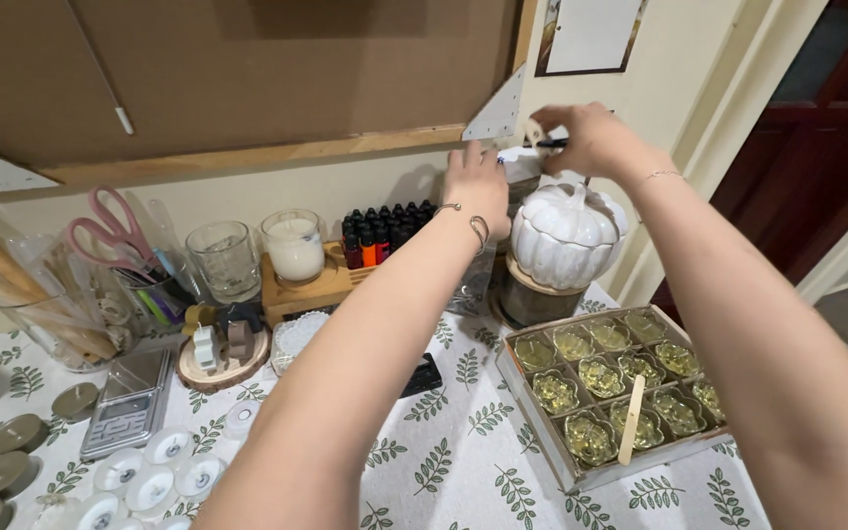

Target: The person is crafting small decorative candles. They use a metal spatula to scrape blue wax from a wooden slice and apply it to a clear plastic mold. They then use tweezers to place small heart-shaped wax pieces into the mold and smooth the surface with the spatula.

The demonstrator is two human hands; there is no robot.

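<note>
Leaf-print table (463, 461), far edge: left hand (476, 186) flat-fingered steadies a white container (520, 165) behind the pumpkin jar (563, 234), while right hand (586, 137) pinches a dark thin tool (550, 143) above it.

scissors (110, 231) | glass candle (294, 245) | pocket scale (130, 402) | tray of yellow moulds (561, 469)

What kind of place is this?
Likely a home candle-making table: a jar candle, a tray of small yellow flower-shaped candles, little dropper bottles and a pocket scale.
</note>
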